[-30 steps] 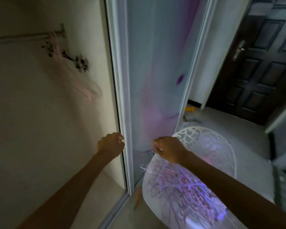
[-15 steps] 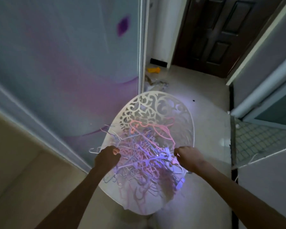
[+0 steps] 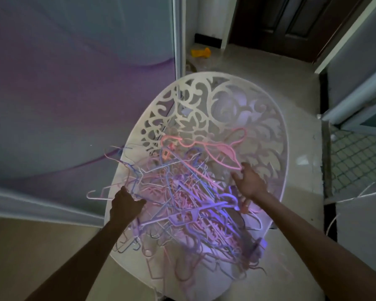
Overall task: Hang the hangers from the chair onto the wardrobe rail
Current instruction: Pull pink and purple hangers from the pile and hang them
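Chair [image 3: 206, 98]: white, with a cut-out scroll pattern in its rounded back; stands on the floor just beside the wardrobe door.
Hangers [image 3: 182, 203]: a tangled heap of thin pink, lilac and blue hangers lying on the chair seat, some hooks sticking out past the left edge of the seat.
Pink hanger [image 3: 221, 151]: a broader pink piece resting on top of the heap, leaning against the chair back.
Left hand [image 3: 125, 206]: at the left edge of the heap, seen from the back; fingers curled down into the wires. Grip: narrow, but which hanger it holds cannot be told, since the fingertips are hidden.
Right hand [image 3: 249, 183]: over the right side of the heap, near the lower end of the pink hanger. Grip: wide, fingers spread and loosely bent, holding nothing that shows.
Wardrobe door [image 3: 74, 83]: large panel, grey-blue with purple swirls, filling the left of the view; its pale frame runs along the lower edge.
Floor [image 3: 258, 68]: pale tiles; a small yellow object [image 3: 201, 53] lies beyond the chair.
Dark door [image 3: 291, 25]: brown, panelled, at the far end of the room.
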Available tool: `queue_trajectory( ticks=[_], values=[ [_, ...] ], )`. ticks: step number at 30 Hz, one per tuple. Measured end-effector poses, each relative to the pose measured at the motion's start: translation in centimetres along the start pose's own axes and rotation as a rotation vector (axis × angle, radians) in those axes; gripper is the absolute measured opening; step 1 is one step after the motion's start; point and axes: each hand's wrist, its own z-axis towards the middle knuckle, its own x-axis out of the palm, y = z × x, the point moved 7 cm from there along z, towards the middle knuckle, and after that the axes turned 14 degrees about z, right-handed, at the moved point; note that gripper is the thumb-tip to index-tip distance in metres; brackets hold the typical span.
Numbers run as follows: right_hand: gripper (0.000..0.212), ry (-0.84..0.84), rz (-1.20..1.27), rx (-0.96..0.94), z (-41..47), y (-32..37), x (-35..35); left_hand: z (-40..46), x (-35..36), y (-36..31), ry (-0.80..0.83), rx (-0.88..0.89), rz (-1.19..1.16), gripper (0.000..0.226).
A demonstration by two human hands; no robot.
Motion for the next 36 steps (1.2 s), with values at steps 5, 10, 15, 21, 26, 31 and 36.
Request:
queue_trajectory(
  ticks=[5, 10, 15, 21, 26, 31, 36],
  values=[
    [0.034, -0.460, 0.061, -0.291, -2.0, 1.0, -1.5, 3.2, 1.1, 0.9, -0.016, 0.055, -0.016, 0.055],
    [0.027, -0.136, -0.241, -0.738, -5.6, 4.6, 3.0, 3.8, 0.9, 0.5, -0.064, 0.114, -0.179, 0.028],
    [0.017, 0.056, -0.629, -0.770, -6.1, 2.9, 6.1, 3.2, 0.1, 0.3, -0.030, 0.104, -0.478, 0.029],
    [0.032, -0.035, -0.450, -0.787, -5.3, 4.5, 3.7, 1.6, -1.7, -1.5, -0.073, 0.200, -0.568, 0.021],
    [0.069, -0.296, -0.059, -0.561, -4.0, 3.7, -1.2, 3.4, -2.5, -1.9, -0.054, 0.172, -0.681, 0.019],
    [0.053, -0.292, 0.323, -0.043, -0.8, -0.3, -1.5, 4.2, -1.3, -1.9, -0.030, 0.151, -0.436, 0.036],
    [0.010, -0.152, 0.568, -0.032, 0.4, -0.2, -0.7, 0.9, -2.9, -3.1, -0.395, 0.222, -0.159, 0.071]
  ],
)
